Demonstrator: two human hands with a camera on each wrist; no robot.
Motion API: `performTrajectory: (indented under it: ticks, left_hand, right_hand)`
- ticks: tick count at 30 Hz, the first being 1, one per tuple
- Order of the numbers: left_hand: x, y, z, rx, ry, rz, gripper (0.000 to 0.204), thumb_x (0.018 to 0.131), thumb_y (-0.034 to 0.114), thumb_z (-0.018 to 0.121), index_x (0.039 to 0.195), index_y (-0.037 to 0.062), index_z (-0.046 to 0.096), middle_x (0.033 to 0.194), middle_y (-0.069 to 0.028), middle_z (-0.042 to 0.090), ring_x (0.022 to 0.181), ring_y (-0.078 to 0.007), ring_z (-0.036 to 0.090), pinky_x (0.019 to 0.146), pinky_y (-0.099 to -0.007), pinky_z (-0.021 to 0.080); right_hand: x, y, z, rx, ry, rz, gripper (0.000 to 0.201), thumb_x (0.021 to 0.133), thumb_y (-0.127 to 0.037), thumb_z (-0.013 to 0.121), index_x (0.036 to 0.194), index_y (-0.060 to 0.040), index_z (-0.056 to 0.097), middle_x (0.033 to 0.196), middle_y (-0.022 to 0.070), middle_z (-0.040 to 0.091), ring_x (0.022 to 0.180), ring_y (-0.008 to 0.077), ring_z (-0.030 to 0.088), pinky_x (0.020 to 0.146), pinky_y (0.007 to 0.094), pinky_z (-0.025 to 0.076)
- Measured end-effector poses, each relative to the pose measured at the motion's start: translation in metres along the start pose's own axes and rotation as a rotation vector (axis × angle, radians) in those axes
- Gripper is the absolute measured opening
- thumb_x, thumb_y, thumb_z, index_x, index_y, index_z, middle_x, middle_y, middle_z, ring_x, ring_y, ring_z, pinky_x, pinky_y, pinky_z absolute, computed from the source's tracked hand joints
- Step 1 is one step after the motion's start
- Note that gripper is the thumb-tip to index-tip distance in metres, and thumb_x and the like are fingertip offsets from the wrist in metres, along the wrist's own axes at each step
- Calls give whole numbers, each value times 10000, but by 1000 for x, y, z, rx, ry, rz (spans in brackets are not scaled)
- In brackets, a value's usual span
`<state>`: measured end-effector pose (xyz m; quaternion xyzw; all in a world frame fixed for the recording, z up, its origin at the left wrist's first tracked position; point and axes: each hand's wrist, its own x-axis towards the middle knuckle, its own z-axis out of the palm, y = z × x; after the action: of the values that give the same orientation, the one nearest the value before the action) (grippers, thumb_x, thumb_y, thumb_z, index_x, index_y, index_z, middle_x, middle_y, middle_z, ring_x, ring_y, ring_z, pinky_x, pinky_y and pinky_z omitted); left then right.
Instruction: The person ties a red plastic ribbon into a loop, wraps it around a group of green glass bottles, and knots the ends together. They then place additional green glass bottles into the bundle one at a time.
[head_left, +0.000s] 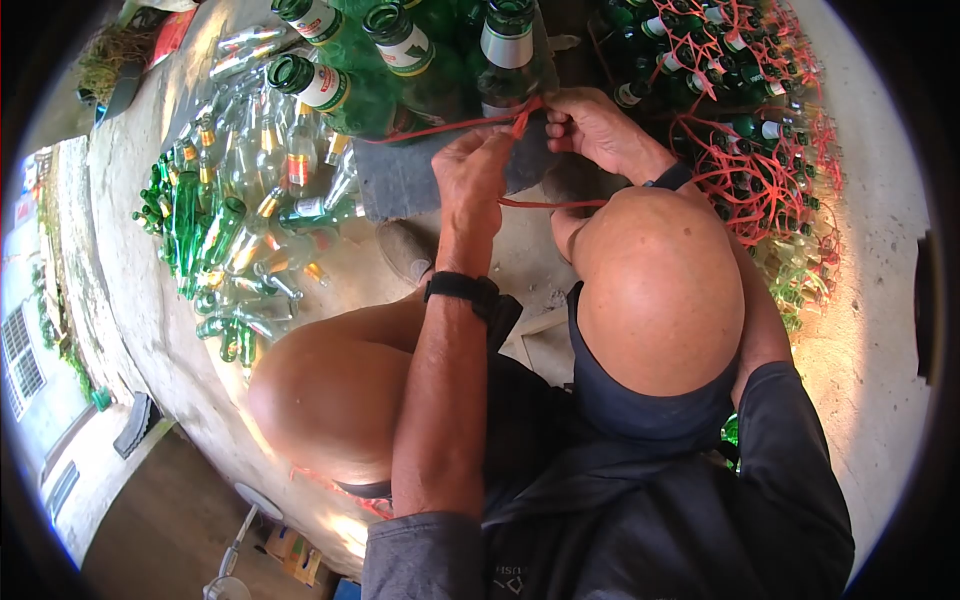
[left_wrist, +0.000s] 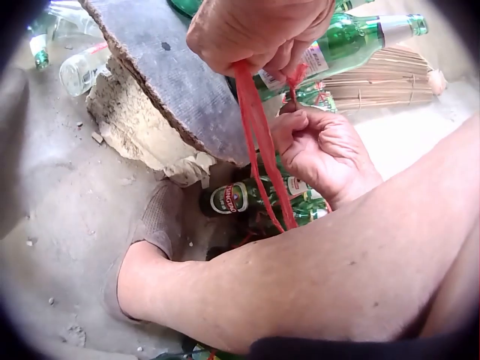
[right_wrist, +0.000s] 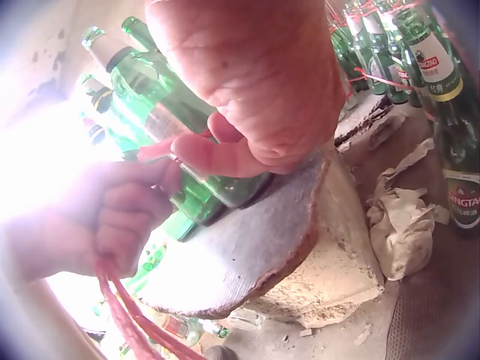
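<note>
Several green glass beer bottles (head_left: 400, 95) stand grouped on a grey slab (head_left: 395, 180), with red plastic twine (head_left: 440, 128) passing around their near side. My left hand (head_left: 472, 170) grips the twine close to the bottles, and loose strands (left_wrist: 259, 142) hang below its fist in the left wrist view. Just to the right, thumb and fingertips of my right hand (head_left: 605, 130) pinch a short piece of twine by the crossing. Both hands are close together at the front of the bottles. In the right wrist view, the right palm hides part of the bottles.
Bundled green bottles in tangled red twine (head_left: 760, 175) stand on the right. Loose clear and green bottles (head_left: 250, 200) lie on the floor at left. A rough pale block (right_wrist: 330, 255) supports the slab. My knees (head_left: 660, 290) rise on both sides of the left forearm.
</note>
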<state>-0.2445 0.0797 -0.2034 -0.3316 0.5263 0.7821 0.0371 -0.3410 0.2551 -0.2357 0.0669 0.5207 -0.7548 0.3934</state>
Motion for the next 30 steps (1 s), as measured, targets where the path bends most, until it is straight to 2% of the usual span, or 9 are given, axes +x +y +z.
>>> performTrajectory:
  ticks: [4, 7, 15, 17, 20, 24, 26, 27, 30]
  left_hand:
    - [-4, -2, 3, 30, 12, -21, 213, 873, 159, 734, 958, -36, 747, 678, 25, 562, 502, -48, 411, 439, -236, 291]
    - [-6, -3, 4, 43, 13, -24, 191, 884, 176, 743, 953, -2, 735, 659, 50, 538, 491, -39, 385, 435, -230, 274]
    - [-4, -2, 5, 57, 48, -22, 153, 871, 183, 772, 915, 39, 741, 638, 73, 522, 480, -27, 363, 433, -219, 255]
    - [-4, -1, 3, 59, 38, 14, 214, 866, 169, 756, 931, -35, 751, 721, 13, 595, 554, -49, 437, 476, -234, 312]
    - [-2, -3, 2, 79, 47, 34, 197, 869, 154, 749, 929, -33, 752, 721, 22, 593, 564, -49, 438, 487, -232, 316]
    - [-3, 0, 2, 79, 11, 34, 180, 878, 144, 740, 928, -28, 752, 717, 33, 590, 579, -48, 444, 496, -230, 320]
    - [-7, 3, 5, 95, 68, 26, 169, 886, 143, 736, 922, -22, 751, 717, 43, 589, 577, -41, 438, 495, -230, 313]
    - [-8, 3, 5, 105, 43, 21, 145, 901, 172, 745, 939, 34, 722, 664, 67, 512, 474, -16, 348, 419, -209, 242]
    - [-11, 5, 2, 110, 23, -5, 149, 913, 169, 730, 946, 26, 708, 675, 56, 511, 479, -22, 359, 422, -212, 260]
  right_hand:
    - [-6, -6, 3, -14, 6, 97, 219, 981, -307, 658, 987, -89, 684, 802, -47, 539, 732, 83, 531, 656, 271, 492]
    - [-10, -7, 9, -128, -46, 85, 254, 997, -327, 643, 1058, -86, 698, 812, -62, 553, 732, 67, 526, 651, 260, 484]
    - [-12, -8, 17, -215, -78, -28, 295, 1008, -366, 633, 972, -80, 692, 822, -49, 593, 727, 68, 535, 633, 261, 466]
    - [-10, -8, 16, -237, -72, -43, 294, 1010, -363, 630, 958, -79, 690, 820, -45, 593, 724, 71, 537, 631, 261, 462]
    - [-5, -5, 12, -322, -36, -36, 281, 1014, -342, 619, 951, -78, 692, 819, -36, 597, 721, 76, 543, 626, 265, 459]
    - [-9, -8, 21, -297, -36, -129, 250, 1008, -300, 612, 969, -70, 701, 818, -29, 600, 722, 72, 551, 628, 262, 478]
    - [-15, -12, 23, -297, -28, -146, 240, 1003, -287, 613, 977, -66, 703, 816, -27, 598, 724, 71, 551, 632, 261, 487]
    - [-21, -15, 26, -284, -12, -108, 238, 995, -286, 621, 980, -64, 704, 819, -25, 599, 725, 70, 552, 639, 260, 497]
    - [-26, -23, 19, -330, -15, -28, 240, 973, -290, 642, 973, -57, 698, 829, -18, 602, 733, 67, 560, 632, 252, 510]
